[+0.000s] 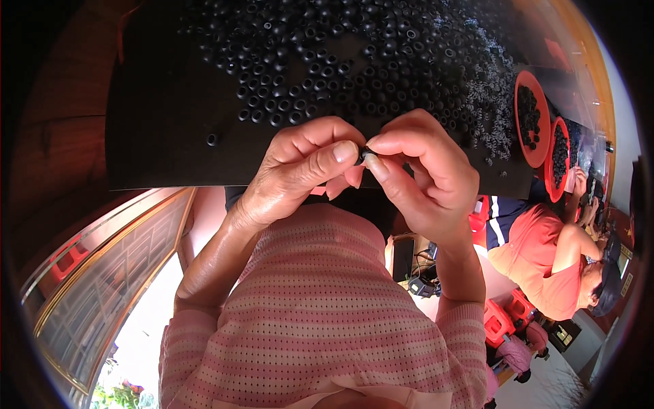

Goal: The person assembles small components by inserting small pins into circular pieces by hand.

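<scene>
A small black round piece [366, 154] is pinched between my two hands, just in front of the dark table's near edge region. My left hand [300, 163] grips it with thumb and forefinger, and its other fingers curl beneath. From the other side my right hand [429, 170] closes thumb and fingertip on the same piece. Fingertips cover most of it, so its exact shape is hidden. Beyond my hands lie many loose black ring-like pieces with hollow middles [300, 104]. One such black piece [212, 140] sits apart on the left.
Small silvery-grey parts [487, 102] are scattered along the right of the dark tabletop [160, 136]. Two red bowls hold black pieces: a larger bowl [542, 102] and a smaller bowl [552, 187]. A co-worker in an orange top [538, 262] sits at the right, near red stools [497, 324].
</scene>
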